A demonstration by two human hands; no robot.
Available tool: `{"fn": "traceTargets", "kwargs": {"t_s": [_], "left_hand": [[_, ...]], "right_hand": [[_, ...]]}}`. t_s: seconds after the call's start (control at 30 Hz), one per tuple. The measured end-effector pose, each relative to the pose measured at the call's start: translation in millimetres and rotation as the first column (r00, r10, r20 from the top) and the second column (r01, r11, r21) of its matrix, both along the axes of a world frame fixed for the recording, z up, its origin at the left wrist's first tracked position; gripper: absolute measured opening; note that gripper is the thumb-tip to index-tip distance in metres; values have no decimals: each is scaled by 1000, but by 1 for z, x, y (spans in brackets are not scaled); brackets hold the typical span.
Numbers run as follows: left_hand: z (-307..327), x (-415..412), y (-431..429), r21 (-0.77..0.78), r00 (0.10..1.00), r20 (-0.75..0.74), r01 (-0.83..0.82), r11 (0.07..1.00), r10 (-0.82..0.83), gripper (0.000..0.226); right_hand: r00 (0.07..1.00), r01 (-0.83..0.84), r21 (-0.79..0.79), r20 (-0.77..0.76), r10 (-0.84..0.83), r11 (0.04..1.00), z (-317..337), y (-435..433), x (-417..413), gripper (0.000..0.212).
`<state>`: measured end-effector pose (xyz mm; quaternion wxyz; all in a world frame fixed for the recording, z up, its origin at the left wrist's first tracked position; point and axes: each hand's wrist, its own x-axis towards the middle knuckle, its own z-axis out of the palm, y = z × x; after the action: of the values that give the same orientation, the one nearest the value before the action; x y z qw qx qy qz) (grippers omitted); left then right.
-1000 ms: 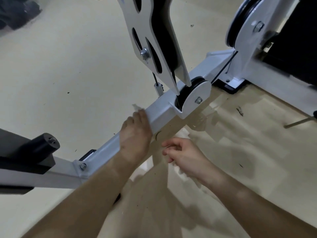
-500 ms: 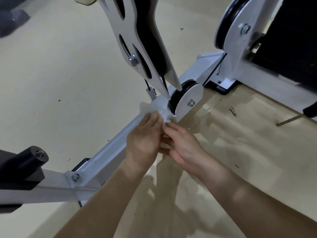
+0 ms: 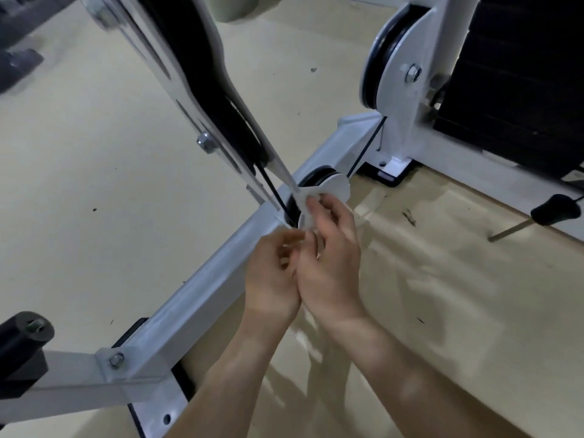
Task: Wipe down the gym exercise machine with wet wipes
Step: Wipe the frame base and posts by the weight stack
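— Fingers: where, gripping what?
— Right fingertips [image 3: 317,210] of the right hand [image 3: 328,270] curled on a white wet wipe [image 3: 308,220], pressed to the lower pulley plate [image 3: 336,187] just beyond. Left hand [image 3: 271,276] touching the right, fingers curled; too blurred to tell whether pinching the wipe too
— Step, and next?
— Probably wiping the pulley housing, partway over the gym machine [image 3: 401,99]. Under the knuckles, white frame beam [image 3: 196,298]. Calls next for working round the plate edge, staying clear of the black cable [image 3: 271,191] just left of the fingertips
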<state>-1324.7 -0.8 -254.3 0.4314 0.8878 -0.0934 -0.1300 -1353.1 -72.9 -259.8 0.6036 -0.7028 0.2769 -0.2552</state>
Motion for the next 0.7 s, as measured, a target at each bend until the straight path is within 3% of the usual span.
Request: {"fn": "traceTargets", "kwargs": {"t_s": [0.1, 0.2, 0.27, 0.43, 0.53, 0.63, 0.7], "left_hand": [[-2, 1, -1, 60, 999, 14, 37, 998, -38, 25], [-4, -2, -6, 80, 998, 6, 59, 995, -60, 26], [-3, -2, -9, 70, 999, 11, 50, 996, -51, 30], [-1, -11, -1, -25, 994, -107, 36, 999, -39, 55], [7, -22, 18, -60, 996, -63, 66, 996, -70, 52], [14, -21, 32, -63, 999, -33, -21, 998, 19, 42], [12, -18, 35, -25, 998, 2, -64, 998, 64, 48]], "right_hand": [[997, -8, -71, -74, 3, 997, -10, -18, 17, 66], [972, 20, 111, -234, 6, 994, -16, -32, 30, 76], [962, 6, 149, -271, 35, 989, -19, -28, 29, 82], [962, -53, 469, -214, 171, 881, -24, 2, 9, 82], [960, -84, 488, -194, 201, 869, -16, 19, -4, 74], [961, -166, 474, -118, 249, 865, 11, 26, -8, 73], [974, -144, 422, -97, 203, 895, 21, 15, 3, 73]]}}
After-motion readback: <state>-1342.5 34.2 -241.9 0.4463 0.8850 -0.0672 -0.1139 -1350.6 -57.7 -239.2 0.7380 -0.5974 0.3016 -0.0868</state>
